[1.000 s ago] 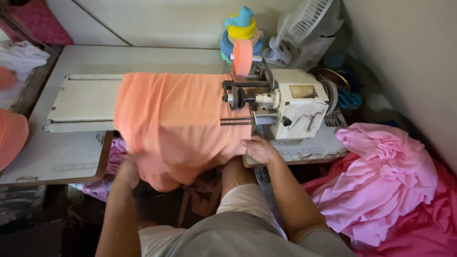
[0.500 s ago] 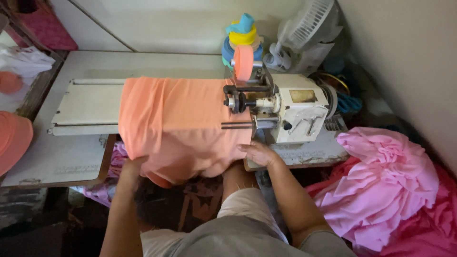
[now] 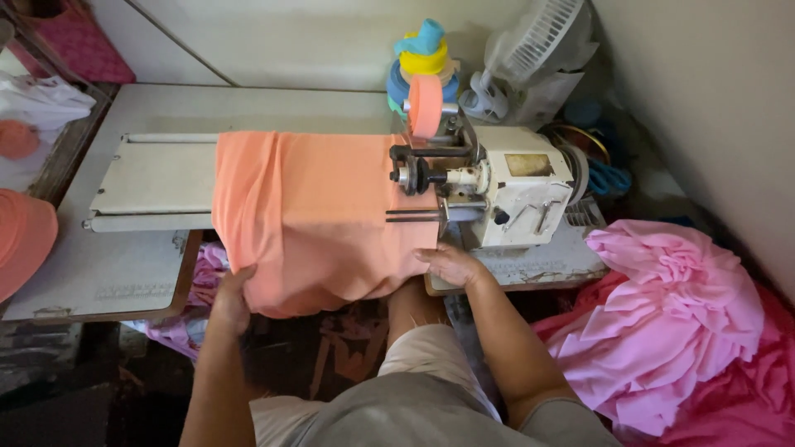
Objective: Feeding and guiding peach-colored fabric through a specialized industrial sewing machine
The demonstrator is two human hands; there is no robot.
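Observation:
An orange cloth (image 3: 315, 207) is draped over the arm of a cream sewing machine (image 3: 513, 186) and hangs off the table's front edge. My left hand (image 3: 232, 296) grips the cloth's lower left hem, fingers tucked under it. At the cloth's right edge my right hand (image 3: 451, 263) lies flat, just below the machine's needle area, pressing the fabric down. A roll of orange tape (image 3: 426, 105) stands on top of the machine.
Stacked tape rolls (image 3: 422, 58) and a small white fan (image 3: 538, 41) stand behind the machine. A heap of pink fabric (image 3: 679, 314) lies at the right. More orange cloth (image 3: 25, 240) sits at the far left, and white cloth (image 3: 41, 103) lies on the grey table (image 3: 132, 273).
The orange cloth has been drawn up, so less of it hangs below the table edge. My left hand rose with the hem; my right hand stayed by the needle.

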